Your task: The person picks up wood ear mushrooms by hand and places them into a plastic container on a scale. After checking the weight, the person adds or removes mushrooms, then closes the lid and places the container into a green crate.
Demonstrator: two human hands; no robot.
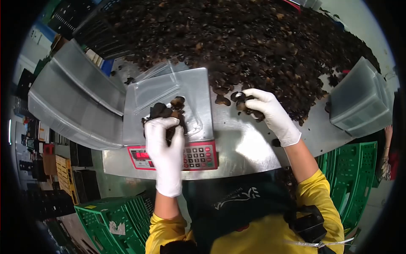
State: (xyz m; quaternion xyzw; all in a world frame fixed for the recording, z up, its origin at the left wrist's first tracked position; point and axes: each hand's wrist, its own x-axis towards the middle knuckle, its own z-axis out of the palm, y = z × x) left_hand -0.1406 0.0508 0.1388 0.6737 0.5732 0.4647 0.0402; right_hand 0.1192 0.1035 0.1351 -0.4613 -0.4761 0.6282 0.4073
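Note:
My left hand (163, 137), in a white glove, has its fingers closed around dark brown mushroom-like pieces (163, 111) over a clear plastic tray (194, 122). That tray rests on the metal plate of a red scale (203, 101), whose lit display is partly behind the hand. To the right, my gloved right hand (266, 108) pinches several similar dark pieces (242, 103) above the metal table (228, 135), beside the front edge of a large heap of them (253, 51).
Stacked clear trays (76, 101) stand left of the scale, and more (359, 101) stand at the right. Green crates (110, 220) are below the table's left side, with others (351, 182) at the right. Part of another person's arm (387, 137) shows at the far right.

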